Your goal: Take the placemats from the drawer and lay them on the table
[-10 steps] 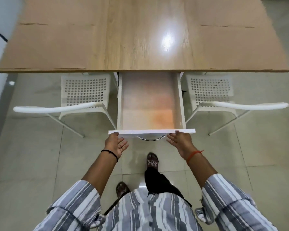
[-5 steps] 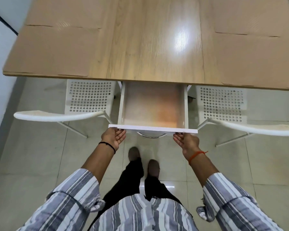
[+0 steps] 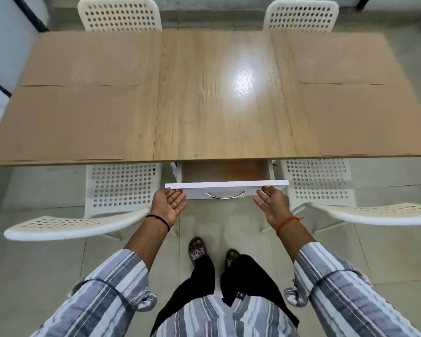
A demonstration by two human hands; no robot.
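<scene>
Already the four placemats lie on the table (image 3: 219,98): two on the left half, near mat (image 3: 66,122) and far mat (image 3: 88,59), and two on the right half, near mat (image 3: 365,117) and far mat (image 3: 336,57). Each is flat, tan, and hard to tell from the wood except by its edges. A second ago the drawer (image 3: 225,171) stood well out from under the table edge, its bare orange-brown floor in full view; now only a narrow strip of that floor shows, and nothing lies in it. The drawer has been pushed most of the way home. Both hands have gone from touching the white drawer front to lying flat-fingered at it: the left hand (image 3: 169,205) is spread, palm turned up, fingertips at the front's left corner; the right hand (image 3: 272,205) is spread too, fingertips at the right corner. Neither holds anything. My reading is that the laying is done and only the last push of the drawer is left.

Around this, two white perforated chairs (image 3: 122,186) flank the drawer on the near side, their backs reaching out past each arm, and two more stand at the far side. The metal handle (image 3: 225,196) sits between the hands, untouched. Nothing blocks the drawer; the near chairs crowd the elbows somewhat.
</scene>
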